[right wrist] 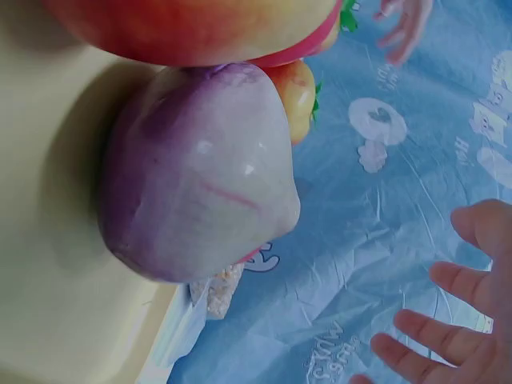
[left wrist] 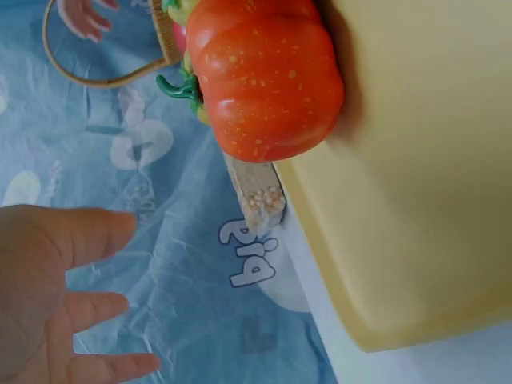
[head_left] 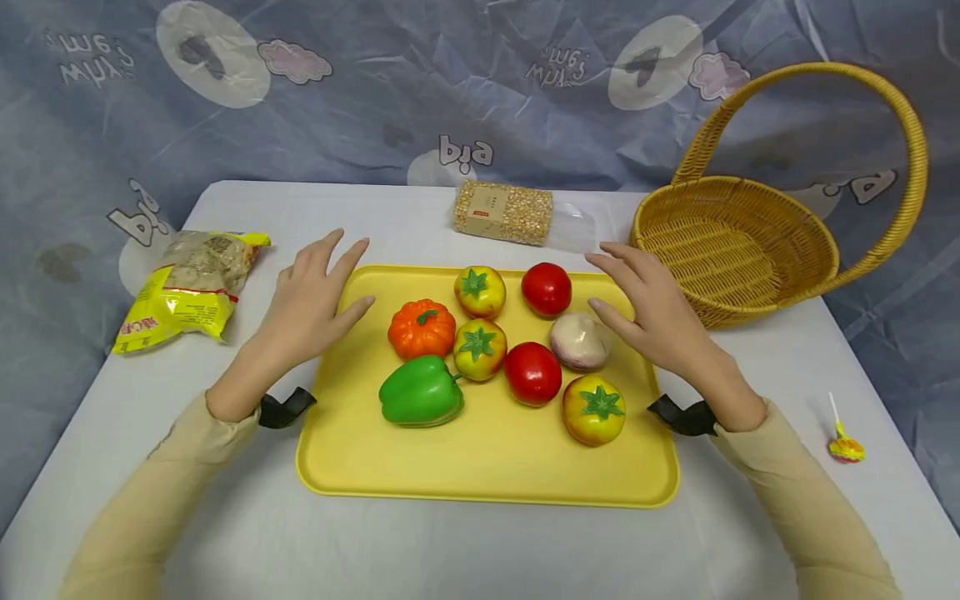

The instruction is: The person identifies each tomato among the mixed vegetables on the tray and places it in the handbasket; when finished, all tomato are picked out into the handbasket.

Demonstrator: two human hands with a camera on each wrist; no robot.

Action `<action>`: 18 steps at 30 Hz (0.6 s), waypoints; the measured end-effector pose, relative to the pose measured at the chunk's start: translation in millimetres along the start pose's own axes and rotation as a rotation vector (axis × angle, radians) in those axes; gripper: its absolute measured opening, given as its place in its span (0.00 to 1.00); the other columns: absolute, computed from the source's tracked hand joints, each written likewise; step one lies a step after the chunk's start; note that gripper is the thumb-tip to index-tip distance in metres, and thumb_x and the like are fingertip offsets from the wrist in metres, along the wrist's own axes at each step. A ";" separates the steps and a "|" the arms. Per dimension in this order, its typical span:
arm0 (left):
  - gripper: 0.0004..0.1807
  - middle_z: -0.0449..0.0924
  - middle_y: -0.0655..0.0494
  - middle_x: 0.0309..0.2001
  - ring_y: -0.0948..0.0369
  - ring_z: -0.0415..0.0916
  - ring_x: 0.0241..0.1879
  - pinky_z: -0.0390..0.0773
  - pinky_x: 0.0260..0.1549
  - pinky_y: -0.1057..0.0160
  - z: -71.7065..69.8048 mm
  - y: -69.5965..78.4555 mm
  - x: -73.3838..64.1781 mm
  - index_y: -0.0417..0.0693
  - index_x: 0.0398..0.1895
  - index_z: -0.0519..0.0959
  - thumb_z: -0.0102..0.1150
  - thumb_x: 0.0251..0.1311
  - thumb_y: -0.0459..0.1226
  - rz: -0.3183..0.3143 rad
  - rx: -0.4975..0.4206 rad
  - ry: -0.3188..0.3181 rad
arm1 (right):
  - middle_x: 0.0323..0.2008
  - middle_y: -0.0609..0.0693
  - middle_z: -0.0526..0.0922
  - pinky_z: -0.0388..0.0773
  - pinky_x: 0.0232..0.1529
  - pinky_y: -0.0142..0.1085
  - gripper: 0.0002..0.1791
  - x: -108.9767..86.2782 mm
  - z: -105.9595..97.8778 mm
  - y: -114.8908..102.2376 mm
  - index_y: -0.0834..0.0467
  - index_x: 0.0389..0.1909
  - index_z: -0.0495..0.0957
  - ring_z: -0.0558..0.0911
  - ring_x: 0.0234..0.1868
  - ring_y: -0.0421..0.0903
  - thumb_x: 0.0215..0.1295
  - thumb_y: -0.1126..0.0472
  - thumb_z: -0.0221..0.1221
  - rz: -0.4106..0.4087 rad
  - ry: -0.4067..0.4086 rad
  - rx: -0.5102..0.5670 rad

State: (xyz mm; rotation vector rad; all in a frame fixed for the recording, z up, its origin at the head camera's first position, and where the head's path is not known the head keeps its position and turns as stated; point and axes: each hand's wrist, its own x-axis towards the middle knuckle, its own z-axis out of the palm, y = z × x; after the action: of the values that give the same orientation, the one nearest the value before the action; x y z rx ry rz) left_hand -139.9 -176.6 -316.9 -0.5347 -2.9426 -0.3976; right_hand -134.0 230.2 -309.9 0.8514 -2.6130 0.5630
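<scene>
My left hand (head_left: 313, 296) hovers at the left edge of the yellow tray (head_left: 480, 462), fingers spread and holding nothing. Nearest to it is an orange pumpkin (head_left: 422, 329), large in the left wrist view, with a green bell pepper (head_left: 422, 392) just in front. My right hand (head_left: 651, 310) is over the tray's right edge, fingers apart and without a thing in them. Beside its thumb lies a white and purple garlic bulb (head_left: 581, 341). Two red tomatoes (head_left: 533, 373) and several yellow-red tomatoes with green leaf tops (head_left: 594, 409) lie between the hands.
A wicker basket (head_left: 738, 242) with a tall handle stands at the back right. Behind the tray is a bag of corn kernels (head_left: 506, 212). To the left lies a yellow snack bag (head_left: 191, 292), and a lollipop (head_left: 846, 446) is at the far right of the white table (head_left: 480, 550).
</scene>
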 end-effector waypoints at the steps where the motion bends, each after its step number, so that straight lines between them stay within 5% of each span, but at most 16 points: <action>1: 0.36 0.50 0.39 0.71 0.38 0.53 0.67 0.60 0.54 0.34 0.3 -2.2 -2.1 0.51 0.72 0.54 0.54 0.63 0.46 -0.012 -0.025 0.008 | 0.60 0.63 0.69 0.62 0.60 0.57 0.29 -1.4 -1.1 0.1 0.59 0.61 0.69 0.67 0.61 0.61 0.57 0.63 0.62 -0.001 0.022 0.014; 6: 0.31 0.61 0.35 0.64 0.39 0.64 0.59 0.68 0.50 0.38 3.2 -18.6 -13.7 0.42 0.69 0.60 0.54 0.63 0.39 -0.055 -0.152 0.014 | 0.55 0.59 0.75 0.68 0.59 0.35 0.27 -10.2 -7.9 -0.8 0.61 0.58 0.72 0.73 0.54 0.52 0.55 0.70 0.61 -0.001 0.117 0.098; 10: 0.30 0.65 0.34 0.60 0.43 0.69 0.52 0.72 0.44 0.44 7.6 -31.7 -21.2 0.38 0.67 0.61 0.54 0.63 0.37 -0.083 -0.244 -0.020 | 0.47 0.56 0.79 0.68 0.48 0.19 0.26 -18.8 -14.1 -2.1 0.62 0.55 0.75 0.76 0.43 0.42 0.52 0.76 0.60 -0.017 0.179 0.209; 13: 0.29 0.65 0.33 0.59 0.42 0.70 0.50 0.72 0.42 0.45 10.3 -39.6 -24.7 0.37 0.67 0.61 0.52 0.64 0.38 -0.101 -0.300 -0.053 | 0.42 0.49 0.80 0.71 0.44 0.20 0.25 -26.4 -18.5 -2.6 0.63 0.53 0.77 0.76 0.39 0.35 0.51 0.79 0.59 -0.012 0.182 0.310; 18: 0.30 0.64 0.31 0.58 0.40 0.68 0.52 0.72 0.44 0.44 17.7 -51.3 -27.8 0.36 0.67 0.60 0.51 0.66 0.39 -0.137 -0.364 -0.123 | 0.41 0.40 0.78 0.73 0.43 0.20 0.23 -41.5 -22.6 0.5 0.67 0.51 0.75 0.77 0.38 0.34 0.53 0.82 0.56 0.020 0.062 0.525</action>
State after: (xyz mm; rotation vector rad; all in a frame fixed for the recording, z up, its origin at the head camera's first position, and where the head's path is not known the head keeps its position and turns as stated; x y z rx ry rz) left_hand -133.9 -227.1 -350.5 -0.4064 -3.0472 -0.9617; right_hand -98.3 261.1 -308.2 0.9320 -2.4480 1.2937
